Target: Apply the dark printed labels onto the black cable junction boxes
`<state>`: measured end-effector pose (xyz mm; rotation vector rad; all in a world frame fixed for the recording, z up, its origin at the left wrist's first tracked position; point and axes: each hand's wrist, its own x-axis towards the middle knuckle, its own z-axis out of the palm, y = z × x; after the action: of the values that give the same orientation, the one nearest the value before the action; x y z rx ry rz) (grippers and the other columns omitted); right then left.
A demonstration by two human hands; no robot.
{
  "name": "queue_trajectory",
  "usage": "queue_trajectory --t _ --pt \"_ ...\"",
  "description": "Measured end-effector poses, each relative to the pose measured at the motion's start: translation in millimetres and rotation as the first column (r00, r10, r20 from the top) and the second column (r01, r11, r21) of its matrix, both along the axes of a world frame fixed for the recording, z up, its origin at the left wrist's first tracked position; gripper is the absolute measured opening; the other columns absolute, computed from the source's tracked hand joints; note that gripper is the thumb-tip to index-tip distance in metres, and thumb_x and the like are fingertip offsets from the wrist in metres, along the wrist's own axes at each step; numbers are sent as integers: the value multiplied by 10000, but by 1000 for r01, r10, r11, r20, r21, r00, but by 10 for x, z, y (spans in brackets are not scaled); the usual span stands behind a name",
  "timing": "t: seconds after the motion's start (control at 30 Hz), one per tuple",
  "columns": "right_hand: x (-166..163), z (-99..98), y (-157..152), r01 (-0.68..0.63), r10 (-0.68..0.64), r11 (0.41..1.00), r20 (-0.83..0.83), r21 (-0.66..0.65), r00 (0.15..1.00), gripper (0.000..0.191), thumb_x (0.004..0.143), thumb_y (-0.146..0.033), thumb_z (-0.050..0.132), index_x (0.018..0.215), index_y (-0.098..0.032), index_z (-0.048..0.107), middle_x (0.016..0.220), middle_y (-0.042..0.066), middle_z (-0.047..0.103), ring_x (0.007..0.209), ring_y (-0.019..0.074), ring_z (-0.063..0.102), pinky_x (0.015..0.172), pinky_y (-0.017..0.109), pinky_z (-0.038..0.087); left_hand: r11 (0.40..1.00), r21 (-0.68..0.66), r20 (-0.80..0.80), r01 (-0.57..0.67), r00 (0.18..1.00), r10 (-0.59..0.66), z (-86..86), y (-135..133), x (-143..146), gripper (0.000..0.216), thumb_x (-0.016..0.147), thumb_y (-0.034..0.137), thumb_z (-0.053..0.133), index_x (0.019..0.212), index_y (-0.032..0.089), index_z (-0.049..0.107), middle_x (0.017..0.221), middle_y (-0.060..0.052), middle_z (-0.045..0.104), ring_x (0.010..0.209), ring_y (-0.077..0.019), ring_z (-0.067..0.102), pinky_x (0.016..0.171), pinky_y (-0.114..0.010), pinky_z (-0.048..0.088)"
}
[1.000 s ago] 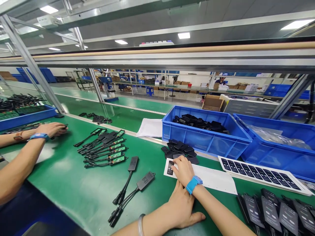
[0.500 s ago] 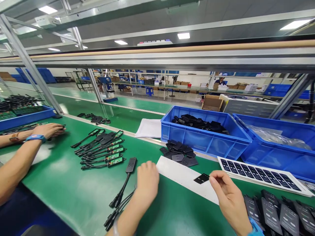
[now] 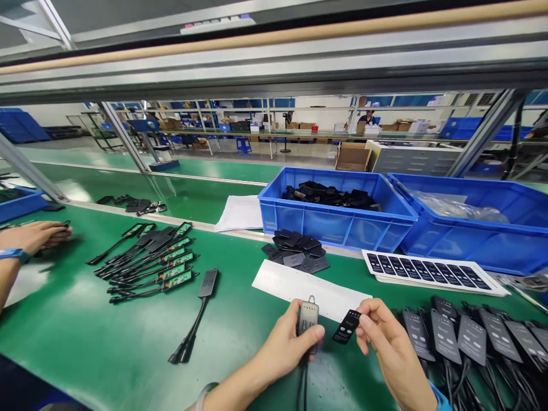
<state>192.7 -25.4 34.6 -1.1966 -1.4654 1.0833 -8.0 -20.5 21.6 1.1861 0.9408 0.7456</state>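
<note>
Left hand (head view): the person's left hand [image 3: 289, 341] grips a dark cabled module [image 3: 309, 313], thumb across its face.
Held module: above the counter [image 3: 137, 348], looped end pointing away from the person, cables hanging toward the near edge.
Right hand: the right hand [image 3: 387, 345] pinches a black label [image 3: 346, 327] by its upper right corner, between thumb and fingers.
Black label: tilted, just beside the held module and apart from it (small pale print shows on its face).
White strip: a white strip [image 3: 291, 279] lies flat on the counter, beyond both hands.
Loose module: one uncovered by any hand, a second cabled module [image 3: 208, 283], lies left of the left hand.
Circuit boards: a group of cabled units with green circuit boards [image 3: 176, 279] lies farther left.
Black covers: a heap of black covers [image 3: 295, 251] sits between the strip and a blue bin [image 3: 338, 231] holding more black parts.
Printed sheets: sheets of dark labels [image 3: 428, 273] lie before a second blue bin [image 3: 475, 245].
Labelled modules: a cluster of labelled modules [image 3: 445, 337] lies right of the right hand.
Co-worker: another person's hand [image 3: 40, 235] is at far left (its grip cannot be told).
</note>
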Motion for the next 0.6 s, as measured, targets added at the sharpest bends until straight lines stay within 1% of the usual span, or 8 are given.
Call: queue_trajectory --t 0.03,0.1,0.13,0.17,0.23,0.33,0.5,0.6 --pt "-4 14 -4 -3 3 1000 -1 -13 1000 376 945 -513 398 957 -138 401 751 27 382 571 69 416 527 212 379 997 -75 113 23 993 -15 -53 -25 58 607 828 394 625 1244 78 317 882 -44 482 639 -60 460 590 -219 438" --pt "-1 32 -4 -4 4 999 3 -43 1000 412 933 -540 405 936 -129 387 730 23 379 545 64 403 505 209 358 988 -141 218 69 975 -37 -122 -67 145 669 749 150 654 1316 106 303 952 -62 497 766 -83 498 653 -218 438" --pt "3 35 -1 -12 13 998 8 -62 1000 429 926 -554 410 921 -126 378 720 19 374 532 59 389 493 204 343 983 -171 241 71 970 -28 -137 -82 175 709 710 92 639 1331 120 299 966 -64 493 762 -88 504 669 -242 451" --pt "6 32 3 -20 21 997 12 -81 1000 445 918 -566 417 910 -124 373 715 17 369 522 53 373 482 200 330 978 -196 264 72 964 -19 -142 -94 196 740 685 73 635 1335 128 287 990 -73 490 769 -104 533 690 -270 466" --pt "9 8 9 -25 28 994 30 -108 999 469 900 -581 438 907 -116 379 741 25 379 509 39 348 459 194 311 969 -234 318 81 948 -2 -132 -106 221 764 679 73 637 1339 127 257 1016 -90 495 763 -136 586 710 -303 483" --pt "1 -63 5 -22 31 990 63 -138 998 464 890 -565 469 931 -107 412 798 43 413 511 28 336 449 195 300 965 -226 389 136 920 -38 -106 -110 229 751 727 56 638 1353 94 226 999 -128 556 824 -172 622 743 -294 492" --pt "-29 -124 -24 -11 31 984 109 -177 994 470 872 -563 496 943 -99 473 779 62 449 623 81 427 492 195 379 944 -258 439 205 895 -75 -63 -118 226 796 757 117 699 1379 74 205 971 -158 593 873 -181 631 822 -337 485" --pt "-42 -115 -33 1 21 983 118 -184 993 466 863 -557 511 942 -98 492 773 64 469 620 83 448 502 195 393 940 -266 447 216 891 -78 -41 -120 220 848 739 168 735 1380 78 188 983 -158 582 887 -191 629 830 -347 480"
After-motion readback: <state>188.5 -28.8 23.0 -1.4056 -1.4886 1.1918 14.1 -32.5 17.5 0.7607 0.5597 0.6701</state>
